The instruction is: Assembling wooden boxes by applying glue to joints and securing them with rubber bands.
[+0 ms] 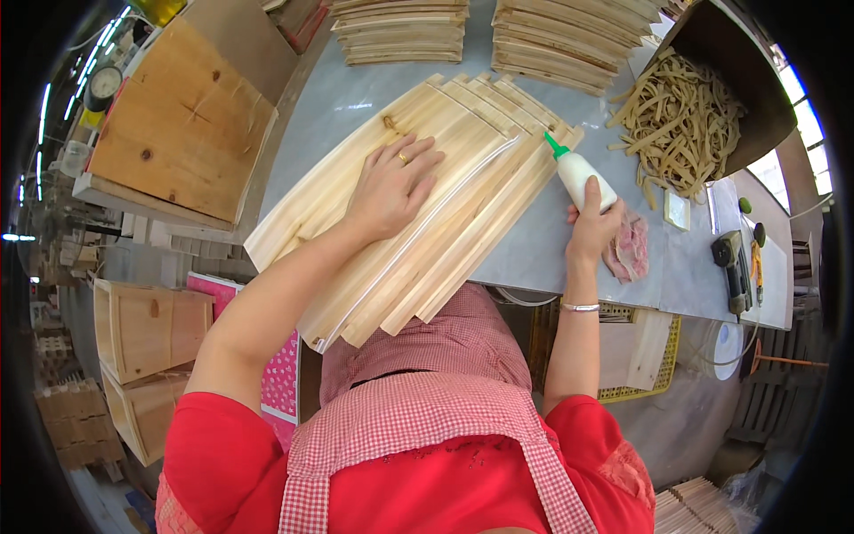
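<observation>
Several pale wooden boards (356, 196) lie overlapped like steps, slanting across the table and reaching out over its near edge. My left hand (396, 185) rests on the widest board with its fingers stretched out, a ring on one of them. A white line of glue (427, 219) runs along a board's edge, just right of that hand. My right hand (593, 227) is closed around a white squeeze bottle (583, 178) with a green nozzle. The nozzle tip points up and left, close to the far right ends of the boards. A crumpled pinkish cloth (630, 249) lies beside my right wrist.
Stacks of wooden slats (400, 31) stand at the table's back. A tipped dark bin (756, 80) spills tan bands (680, 125) at the right. Beyond the cloth lies a dark handheld tool (733, 271). Wooden boxes (147, 329) sit left, and a yellow crate (667, 360) stands under the table.
</observation>
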